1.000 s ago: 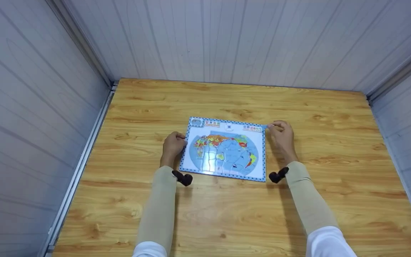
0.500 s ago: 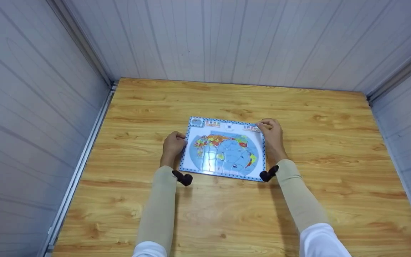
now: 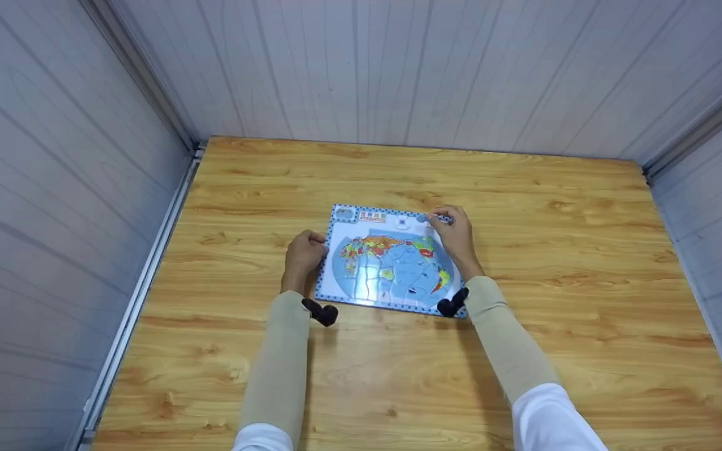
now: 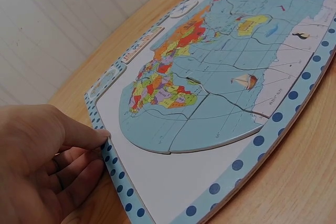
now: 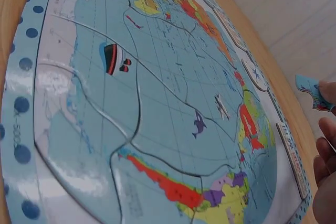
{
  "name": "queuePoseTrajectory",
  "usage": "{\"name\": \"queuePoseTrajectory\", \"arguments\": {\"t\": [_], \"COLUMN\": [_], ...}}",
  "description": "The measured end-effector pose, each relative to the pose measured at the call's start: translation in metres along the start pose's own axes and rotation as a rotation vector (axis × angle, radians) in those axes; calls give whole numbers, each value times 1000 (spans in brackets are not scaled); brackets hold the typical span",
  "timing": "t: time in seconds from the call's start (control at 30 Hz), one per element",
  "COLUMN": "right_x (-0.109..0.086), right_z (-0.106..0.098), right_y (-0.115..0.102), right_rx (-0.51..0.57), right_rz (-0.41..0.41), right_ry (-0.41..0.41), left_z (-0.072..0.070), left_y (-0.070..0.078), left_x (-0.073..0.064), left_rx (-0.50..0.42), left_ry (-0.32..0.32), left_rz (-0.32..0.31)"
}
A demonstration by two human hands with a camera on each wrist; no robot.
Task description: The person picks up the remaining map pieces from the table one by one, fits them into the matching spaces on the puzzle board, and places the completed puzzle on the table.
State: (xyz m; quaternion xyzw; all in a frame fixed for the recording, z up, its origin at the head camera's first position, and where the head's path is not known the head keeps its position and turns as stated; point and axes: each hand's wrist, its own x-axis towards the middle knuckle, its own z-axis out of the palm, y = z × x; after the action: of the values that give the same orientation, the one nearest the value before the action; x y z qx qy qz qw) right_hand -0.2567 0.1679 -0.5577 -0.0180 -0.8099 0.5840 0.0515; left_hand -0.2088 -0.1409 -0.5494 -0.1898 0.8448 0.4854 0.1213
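Observation:
A world-map jigsaw puzzle board (image 3: 367, 305) with a dotted blue border lies flat, its oval map largely filled with fitted pieces. White base shows beside the map's upper left. My left hand (image 3: 303, 258) holds the board's left edge; in the left wrist view the thumb (image 4: 94, 136) lies on the border and the other fingers curl beside it. Above the board's upper right, my right hand (image 3: 457, 239) pinches a small blue puzzle piece (image 5: 307, 87) with a patch of red, between thumb and finger. That hand covers much of the right title label.
Wooden tabletop (image 3: 392, 382) surrounds the board. Pale panelled walls rise at the back (image 3: 386, 75), left (image 3: 54, 219) and right (image 3: 718, 188). Black wrist-camera mounts stick out from both sleeves, the right one (image 3: 452, 302) overlapping the board's lower right corner in the head view.
My right hand has moved left with the puzzle piece, from beyond the board's upper right corner to over its top edge. The left hand and board have stayed put.

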Motion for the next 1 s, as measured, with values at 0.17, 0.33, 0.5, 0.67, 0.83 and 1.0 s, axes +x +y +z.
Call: {"name": "queuePoseTrajectory", "arguments": {"t": [0.17,0.33,0.5,0.67,0.83,1.0], "right_x": [0,-2,-2,-2,-2,-2], "right_z": [13,27,40,51,61,70], "right_y": [-2,-5,-8,-5,-5,-10], "right_rx": [-21,-40,-58,-53,-56,-76], "right_rz": [9,-13,-38,-10,-30,-26], "right_ry": [-30,-53,-74,-100,-120,-143], "left_z": [0,0,0,1,0,0], "left_y": [0,0,0,-1,-2,-2], "left_x": [2,2,0,0,1,1], "left_rx": [8,-8,-12,-10,-6,6], "left_ry": [0,-13,-11,-11,-11,2], "left_rz": [-8,-28,-18,-17,-19,4]}}
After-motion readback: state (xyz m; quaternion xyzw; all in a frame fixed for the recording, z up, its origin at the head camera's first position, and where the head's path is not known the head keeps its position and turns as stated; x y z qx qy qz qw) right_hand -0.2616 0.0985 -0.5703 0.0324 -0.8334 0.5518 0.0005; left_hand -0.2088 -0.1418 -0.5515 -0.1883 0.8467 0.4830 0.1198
